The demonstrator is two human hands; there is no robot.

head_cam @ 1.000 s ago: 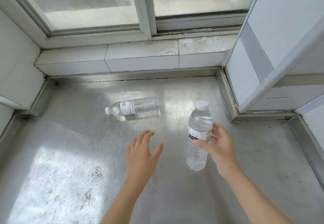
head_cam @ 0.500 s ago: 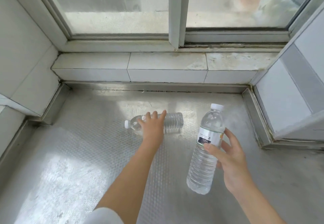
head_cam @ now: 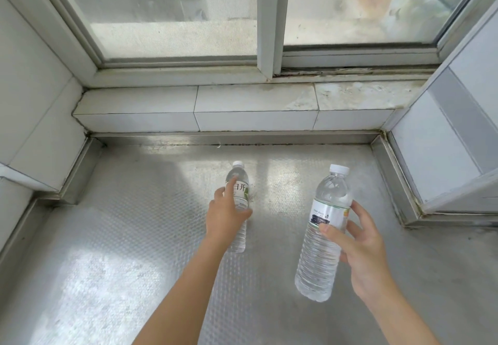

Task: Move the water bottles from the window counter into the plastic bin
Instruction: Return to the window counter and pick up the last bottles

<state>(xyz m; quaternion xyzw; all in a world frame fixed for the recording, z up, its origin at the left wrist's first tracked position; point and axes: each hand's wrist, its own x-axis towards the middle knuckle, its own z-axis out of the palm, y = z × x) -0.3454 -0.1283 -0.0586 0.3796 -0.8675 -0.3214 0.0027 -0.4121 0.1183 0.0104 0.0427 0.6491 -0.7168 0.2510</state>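
I had my left hand (head_cam: 225, 216) wrapped around one water bottle (head_cam: 238, 196) and my right hand (head_cam: 361, 250) gripping the second bottle (head_cam: 324, 232), both raised cap-up over the steel table (head_cam: 113, 250) under the window. That made two bottles, one per hand, so the pickup step looked done. Next, I judged, came carrying both to the plastic bin, which was out of view.
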